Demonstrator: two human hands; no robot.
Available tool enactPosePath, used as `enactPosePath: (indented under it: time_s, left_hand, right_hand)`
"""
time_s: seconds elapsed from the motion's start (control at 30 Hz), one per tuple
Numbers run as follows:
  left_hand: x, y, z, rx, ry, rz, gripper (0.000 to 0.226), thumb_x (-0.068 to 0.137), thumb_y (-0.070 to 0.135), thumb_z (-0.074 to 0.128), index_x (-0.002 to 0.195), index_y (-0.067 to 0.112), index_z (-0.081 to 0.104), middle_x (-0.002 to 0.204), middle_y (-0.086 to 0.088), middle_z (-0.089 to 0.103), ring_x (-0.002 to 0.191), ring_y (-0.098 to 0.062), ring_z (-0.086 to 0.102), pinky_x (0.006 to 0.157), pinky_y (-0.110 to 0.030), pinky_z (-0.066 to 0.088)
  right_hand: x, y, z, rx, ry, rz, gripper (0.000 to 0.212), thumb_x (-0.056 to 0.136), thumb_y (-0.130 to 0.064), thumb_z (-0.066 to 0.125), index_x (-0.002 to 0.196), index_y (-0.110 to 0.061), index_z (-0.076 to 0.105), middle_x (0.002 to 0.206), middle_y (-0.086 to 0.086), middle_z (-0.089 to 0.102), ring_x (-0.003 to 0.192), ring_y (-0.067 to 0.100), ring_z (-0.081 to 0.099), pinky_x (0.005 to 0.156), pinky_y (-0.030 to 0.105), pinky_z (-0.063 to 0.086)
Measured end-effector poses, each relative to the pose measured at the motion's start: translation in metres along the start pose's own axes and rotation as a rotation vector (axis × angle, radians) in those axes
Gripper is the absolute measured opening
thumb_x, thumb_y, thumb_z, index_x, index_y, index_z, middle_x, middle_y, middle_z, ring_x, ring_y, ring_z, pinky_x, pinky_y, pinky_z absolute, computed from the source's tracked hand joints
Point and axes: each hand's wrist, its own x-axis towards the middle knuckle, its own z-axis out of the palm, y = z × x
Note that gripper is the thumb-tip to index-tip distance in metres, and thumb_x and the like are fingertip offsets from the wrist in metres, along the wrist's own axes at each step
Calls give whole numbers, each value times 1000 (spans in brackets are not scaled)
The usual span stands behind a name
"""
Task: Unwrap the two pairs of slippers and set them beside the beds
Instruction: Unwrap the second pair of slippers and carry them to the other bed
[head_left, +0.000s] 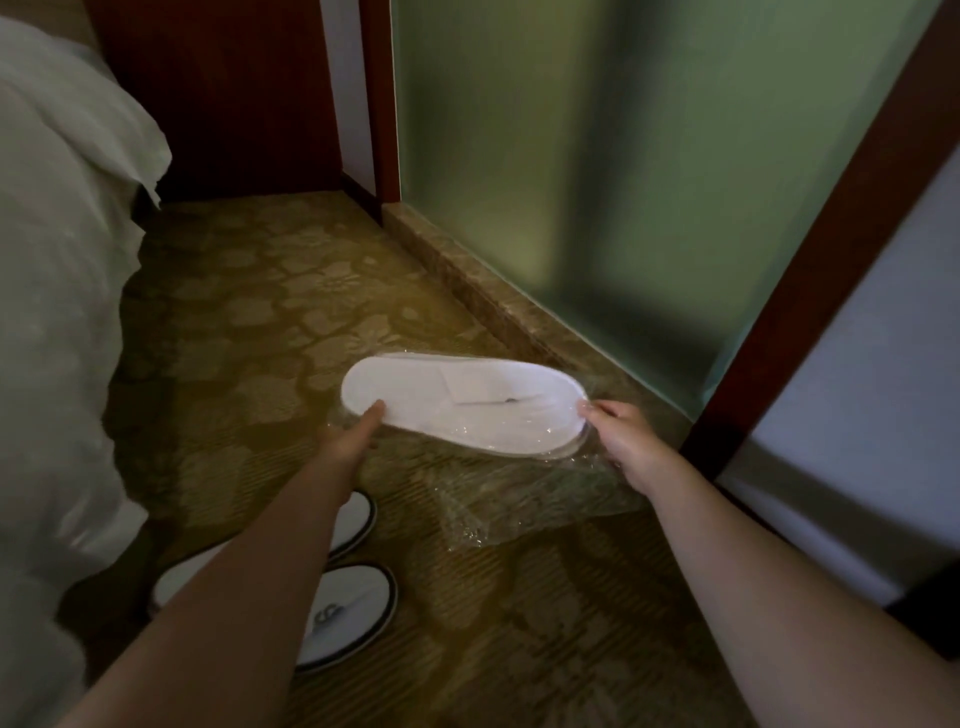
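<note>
A flat white pair of slippers (457, 400) is held level above the carpet, partly inside a clear plastic wrapper (524, 493) that hangs loose below it. My left hand (353, 436) grips the slippers' left end. My right hand (623, 441) holds the right end together with the wrapper. An unwrapped pair of white slippers with dark trim (353, 613) lies on the carpet beside the bed (57, 322), partly hidden under my left forearm.
The white bedding fills the left side. A frosted glass wall (597, 171) on a stone kerb (493, 296) runs along the right. A dark wooden door frame (810, 275) stands at the right, a wooden panel (223, 93) at the back.
</note>
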Motion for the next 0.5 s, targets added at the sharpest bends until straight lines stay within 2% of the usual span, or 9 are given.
enactPosePath:
  time_s: [0.1, 0.2, 0.23, 0.3, 0.33, 0.37, 0.43, 0.5]
  left_hand:
    - [-4, 8, 8, -293, 36, 15, 52, 89, 20, 62, 135, 5, 45, 127, -15, 59, 106, -29, 63, 82, -39, 54]
    - [-9, 14, 11, -255, 109, 38, 35, 90, 13, 60, 123, 3, 55, 114, -15, 64, 101, -28, 66, 85, -41, 55]
    - [-11, 13, 10, -233, 121, 40, 29, 90, 12, 60, 118, 3, 57, 108, -15, 64, 94, -26, 67, 82, -40, 57]
    - [-8, 11, 10, -196, 127, 53, 6, 90, 11, 59, 93, 5, 59, 92, -12, 63, 65, -17, 65, 57, -30, 56]
    - [-5, 10, 9, -172, 141, 64, 11, 90, 10, 58, 80, 7, 55, 81, -10, 61, 53, -14, 59, 43, -23, 49]
    - [-4, 9, 8, -152, 149, 70, 20, 90, 8, 57, 72, 10, 50, 73, -8, 59, 49, -14, 54, 36, -18, 42]
    - [-3, 9, 8, -126, 155, 81, 24, 91, 6, 55, 68, 10, 48, 66, -7, 56, 50, -16, 49, 36, -19, 35]
    - [0, 9, 9, -103, 150, 65, 18, 91, 6, 54, 73, 8, 50, 66, -8, 56, 50, -17, 48, 38, -21, 34]
  right_hand:
    - [5, 8, -3, 34, -5, 44, 41, 93, -30, 52, 131, -13, 52, 116, 9, 60, 107, 26, 56, 95, 41, 47]
    - [9, 12, -7, 103, 40, 57, 40, 93, -31, 52, 128, -10, 53, 104, 6, 61, 93, 22, 58, 84, 34, 49]
    - [10, 13, -8, 134, 58, 68, 40, 94, -32, 51, 127, -10, 53, 108, 6, 61, 96, 23, 58, 86, 36, 49]
    - [13, 15, -11, 177, 107, 102, 42, 94, -34, 49, 130, -11, 50, 119, 10, 60, 110, 30, 58, 97, 42, 47]
    - [14, 16, -12, 192, 134, 112, 43, 95, -34, 47, 130, -9, 49, 120, 12, 60, 112, 32, 57, 97, 43, 47]
    - [15, 17, -14, 205, 170, 112, 43, 95, -34, 45, 129, -8, 49, 118, 13, 60, 112, 33, 58, 96, 44, 48]
    - [18, 22, -19, 219, 240, 115, 45, 95, -35, 43, 128, -5, 50, 121, 17, 60, 109, 35, 60, 96, 47, 49]
    - [20, 27, -25, 236, 307, 120, 48, 94, -36, 42, 128, -3, 50, 124, 20, 60, 109, 37, 60, 96, 51, 49]
